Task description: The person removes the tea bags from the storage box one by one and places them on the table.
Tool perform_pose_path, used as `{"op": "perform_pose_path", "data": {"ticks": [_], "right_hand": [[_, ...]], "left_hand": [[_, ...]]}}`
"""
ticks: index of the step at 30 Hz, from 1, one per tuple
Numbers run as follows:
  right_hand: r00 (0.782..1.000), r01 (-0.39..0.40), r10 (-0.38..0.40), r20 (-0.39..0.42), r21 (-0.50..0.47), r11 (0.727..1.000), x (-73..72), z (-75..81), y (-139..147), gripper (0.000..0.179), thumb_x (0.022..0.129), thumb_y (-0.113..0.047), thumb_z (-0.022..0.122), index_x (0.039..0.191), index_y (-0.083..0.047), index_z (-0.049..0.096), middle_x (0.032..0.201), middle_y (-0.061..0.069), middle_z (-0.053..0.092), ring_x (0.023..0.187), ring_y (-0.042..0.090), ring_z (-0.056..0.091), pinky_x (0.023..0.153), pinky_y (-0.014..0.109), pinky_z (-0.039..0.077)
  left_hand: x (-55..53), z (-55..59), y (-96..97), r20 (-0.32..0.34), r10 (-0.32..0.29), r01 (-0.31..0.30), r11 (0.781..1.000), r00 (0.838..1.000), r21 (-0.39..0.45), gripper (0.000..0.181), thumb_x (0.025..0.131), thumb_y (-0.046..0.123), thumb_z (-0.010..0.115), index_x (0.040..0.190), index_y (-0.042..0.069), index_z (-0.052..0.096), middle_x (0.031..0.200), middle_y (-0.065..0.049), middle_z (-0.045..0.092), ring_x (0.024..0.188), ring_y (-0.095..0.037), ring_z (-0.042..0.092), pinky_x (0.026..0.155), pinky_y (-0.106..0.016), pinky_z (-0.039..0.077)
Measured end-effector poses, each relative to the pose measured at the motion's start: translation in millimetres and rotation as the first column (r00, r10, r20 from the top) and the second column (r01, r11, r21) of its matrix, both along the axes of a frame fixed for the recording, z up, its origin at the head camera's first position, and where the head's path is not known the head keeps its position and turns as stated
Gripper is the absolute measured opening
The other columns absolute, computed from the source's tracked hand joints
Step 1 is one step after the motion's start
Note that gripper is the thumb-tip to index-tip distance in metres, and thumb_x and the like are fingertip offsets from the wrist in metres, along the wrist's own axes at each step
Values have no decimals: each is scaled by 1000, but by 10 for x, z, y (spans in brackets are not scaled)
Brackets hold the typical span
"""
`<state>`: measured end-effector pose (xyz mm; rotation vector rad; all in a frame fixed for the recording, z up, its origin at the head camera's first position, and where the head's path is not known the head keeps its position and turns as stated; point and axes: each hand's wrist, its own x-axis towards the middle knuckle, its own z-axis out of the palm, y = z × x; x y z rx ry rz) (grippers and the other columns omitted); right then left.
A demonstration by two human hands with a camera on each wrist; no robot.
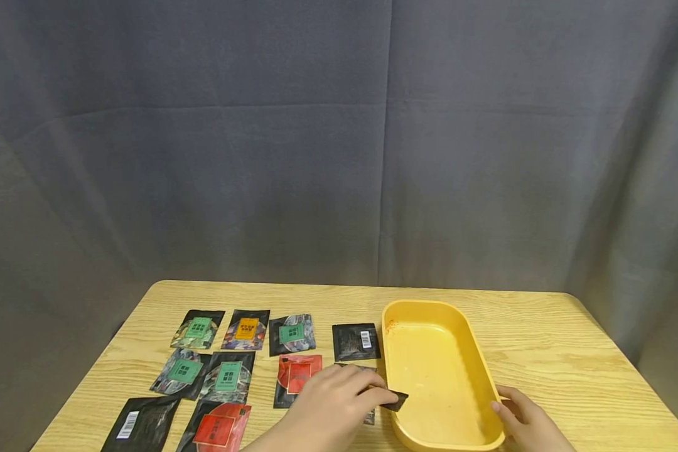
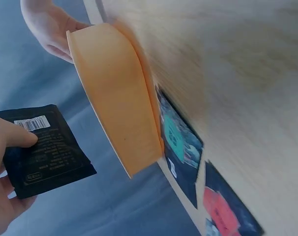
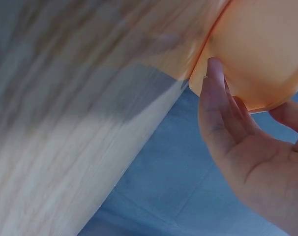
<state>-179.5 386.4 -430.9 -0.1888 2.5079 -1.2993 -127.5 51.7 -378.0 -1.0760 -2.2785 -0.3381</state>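
My left hand pinches a black packet between thumb and fingers. A white barcode shows on the packet's upward face in the left wrist view. In the head view its corner reaches over the left rim of a yellow plastic tray. My right hand grips the tray's right rim near the front, thumb on the rim and fingers against the outer wall in the right wrist view. Partly hidden beneath my left hand lies another packet. Close by are a red-and-black packet and a black barcode-side-up packet.
Left on the wooden table lie several more packets, including a green-labelled one, an orange-labelled one, a red one and a black one. Behind the table hangs a grey curtain.
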Motion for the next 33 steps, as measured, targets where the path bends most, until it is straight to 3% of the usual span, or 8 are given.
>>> {"op": "perform_pose_path", "data": {"ticks": [4, 8, 11, 15, 19, 25, 29, 33], "right_hand": [[1000, -4, 4, -2, -1, 1000, 3, 8, -5, 48, 105, -7, 45, 134, 27, 28, 117, 39, 57, 95, 34, 67, 72, 36, 59], [1000, -10, 10, -5, -8, 1000, 1, 5, -1, 49, 105, -8, 45, 134, 28, 28, 115, 37, 58, 94, 33, 68, 72, 36, 60], [1000, -19, 19, -2, -36, 999, -8, -8, 9, 51, 105, -9, 46, 134, 28, 27, 114, 36, 59, 92, 32, 68, 71, 36, 60], [1000, -18, 18, 2, -38, 999, -5, -1, 4, 51, 106, -11, 46, 134, 28, 28, 114, 36, 59, 92, 32, 68, 71, 36, 59], [1000, -18, 19, 11, -46, 999, 3, 20, -5, 51, 106, -11, 45, 135, 27, 28, 115, 36, 59, 93, 33, 68, 71, 37, 60], [999, -25, 26, 22, -60, 998, -9, 3, 14, 52, 106, -13, 46, 135, 26, 28, 116, 36, 58, 91, 32, 68, 71, 36, 60], [999, -28, 29, 25, -60, 998, -21, -25, 32, 54, 106, -14, 46, 135, 27, 26, 115, 37, 58, 89, 31, 69, 70, 35, 60], [999, -40, 43, 32, -82, 996, -27, -45, 44, 56, 106, -13, 45, 134, 29, 23, 113, 39, 57, 86, 29, 69, 68, 34, 60]], "left_hand": [[65, -9, -140, 23, 21, -21, 999, 1000, 34, 33, 81, 4, 78, 108, 23, 73, 104, 10, 66, 92, -7, 63, 77, -20, 51], [147, -4, -281, 136, 66, -72, 997, 989, 41, 35, 83, 2, 75, 109, 24, 73, 104, 11, 66, 92, -7, 63, 77, -25, 53], [215, -13, -388, 266, 116, -122, 992, 957, 7, 33, 86, 5, 74, 112, 26, 73, 105, 12, 65, 95, -8, 62, 81, -30, 54], [273, -69, -515, 346, 197, -186, 980, 917, -66, 32, 86, 7, 75, 111, 26, 74, 103, 12, 66, 95, -9, 62, 80, -31, 55], [302, -176, -640, 356, 254, -231, 967, 899, -107, 30, 83, 7, 77, 107, 25, 77, 98, 11, 66, 87, -10, 62, 75, -28, 55], [343, -368, -805, 330, 274, -241, 961, 903, -138, 30, 77, 2, 78, 99, 22, 80, 90, 9, 65, 72, -7, 56, 58, -17, 45], [374, -478, -862, 367, 288, -250, 957, 885, -148, 28, 78, 3, 77, 98, 22, 81, 90, 8, 65, 68, -4, 52, 51, -14, 36], [388, -559, -878, 380, 327, -277, 943, 865, -181, 23, 80, 9, 78, 98, 24, 81, 95, 7, 67, 72, -7, 59, 52, -15, 41]]}}
